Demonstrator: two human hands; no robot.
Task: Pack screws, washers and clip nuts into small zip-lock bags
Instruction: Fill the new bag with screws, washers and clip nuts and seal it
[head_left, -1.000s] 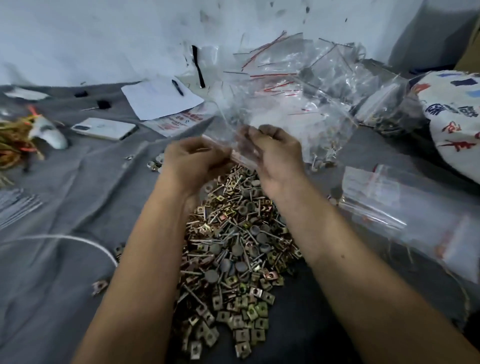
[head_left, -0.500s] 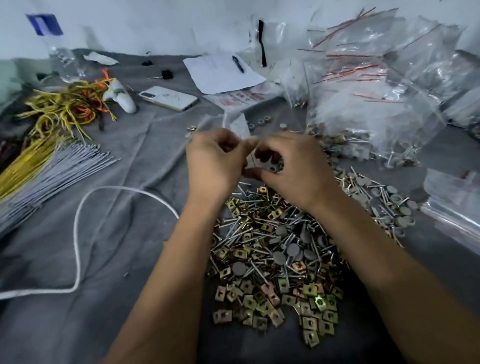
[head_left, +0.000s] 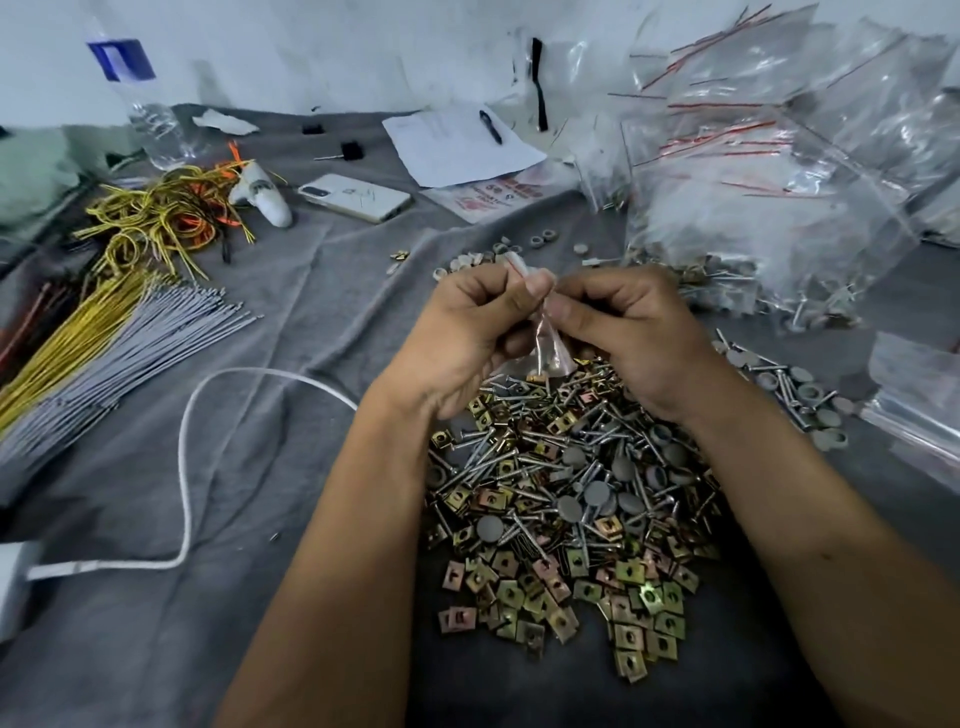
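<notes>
Grey cloth (head_left: 311, 322) covers the work surface, against a pale wall at twelve o'clock. At centre, a small zip-lock bag (head_left: 545, 345) is pinched at its top edge between the curled fingertips of the left hand (head_left: 467, 332) and the right hand (head_left: 631, 332); both sets of fingers are closed on the strip, presumably so that the seal can be pressed along its length. A few small parts appear to lie in the bag's lower corner, though they cannot be told apart. The bag is held just above the heap of screws, washers and clip nuts (head_left: 566, 509), which spreads toward six o'clock between the forearms, probably so that anything dropped falls back into stock. Filled bags (head_left: 769, 197), with red seal lines, are piled at one to two o'clock, within reach of the right hand. At ten o'clock lie bundled wires (head_left: 104, 322), a phone (head_left: 356, 197), and a water bottle (head_left: 150, 119); paper with a pen (head_left: 457, 143) lies at twelve. A white cord (head_left: 189, 467) loops at eight o'clock.
</notes>
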